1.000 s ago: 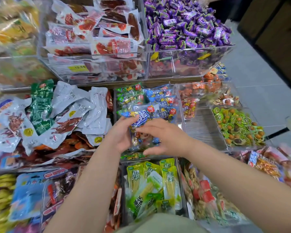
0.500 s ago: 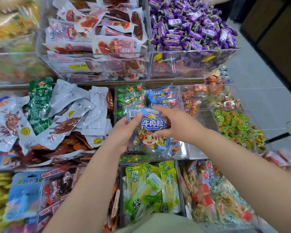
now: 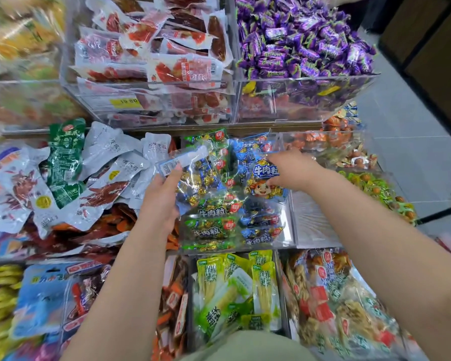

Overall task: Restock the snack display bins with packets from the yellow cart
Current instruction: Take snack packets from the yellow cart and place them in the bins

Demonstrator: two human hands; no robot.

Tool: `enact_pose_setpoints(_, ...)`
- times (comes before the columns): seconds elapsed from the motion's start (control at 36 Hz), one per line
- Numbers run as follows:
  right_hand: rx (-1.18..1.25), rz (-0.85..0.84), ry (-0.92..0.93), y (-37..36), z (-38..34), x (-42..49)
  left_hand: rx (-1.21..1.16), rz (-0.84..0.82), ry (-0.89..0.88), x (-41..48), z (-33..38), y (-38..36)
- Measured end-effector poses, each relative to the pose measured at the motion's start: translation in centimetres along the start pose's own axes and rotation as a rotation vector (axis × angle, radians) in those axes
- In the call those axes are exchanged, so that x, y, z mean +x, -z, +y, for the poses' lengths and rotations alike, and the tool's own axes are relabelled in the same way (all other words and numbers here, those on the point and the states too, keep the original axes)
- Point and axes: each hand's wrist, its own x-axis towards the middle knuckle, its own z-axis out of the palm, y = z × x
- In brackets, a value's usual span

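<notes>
Both the left hand (image 3: 162, 196) and the right hand (image 3: 289, 170) grip a clear plastic bag of foil-wrapped sweets (image 3: 219, 178) above the middle clear bin (image 3: 245, 249), already part-filled; emptying it remains, I'd judge.

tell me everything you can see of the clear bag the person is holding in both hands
The clear bag is crinkly, glossy see-through plastic, filled with small gold and blue wrapped pieces. One end carries a white barcode strip, the other a blue label with white characters and a cartoon figure. It lies sideways over the middle bin of green and blue packets. The left hand grips the barcode end; the right hand pinches the label end. Contact with the packets below is unclear.
</notes>
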Motion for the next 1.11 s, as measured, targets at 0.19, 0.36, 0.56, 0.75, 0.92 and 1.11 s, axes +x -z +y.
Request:
enact_pose_setpoints(0.19,-0.158,0.054,0.098,-3.0,-2.9,-0.2,0.019,-0.126,0.050,-0.9,-0.1,-0.1)
enact_pose_setpoints(0.36,-0.113,0.173,0.055,-7.6,-4.9,-1.0,0.083,-0.214,0.063,-1.2,-0.6,-0.9)
enact_pose_setpoints(0.56,-0.176,0.192,0.069,-8.3,-3.8,1.4,0.033,-0.262,0.121,-1.2,-0.7,-1.0)
enact_pose_setpoints(0.75,-0.232,0.170,0.123,-7.5,-3.3,2.1,0.102,-0.372,0.007,-0.8,-0.7,-0.5)
enact_pose_setpoints(0.92,0.199,0.162,0.185,-5.5,-2.2,0.7,0.287,-0.457,-0.268,-2.1,-0.1,-1.3)
enact_pose_setpoints(1.11,1.692,-0.383,-0.217,-0.2,-1.4,-2.7,0.693,-0.669,-0.631,-3.5,0.2,-3.2)
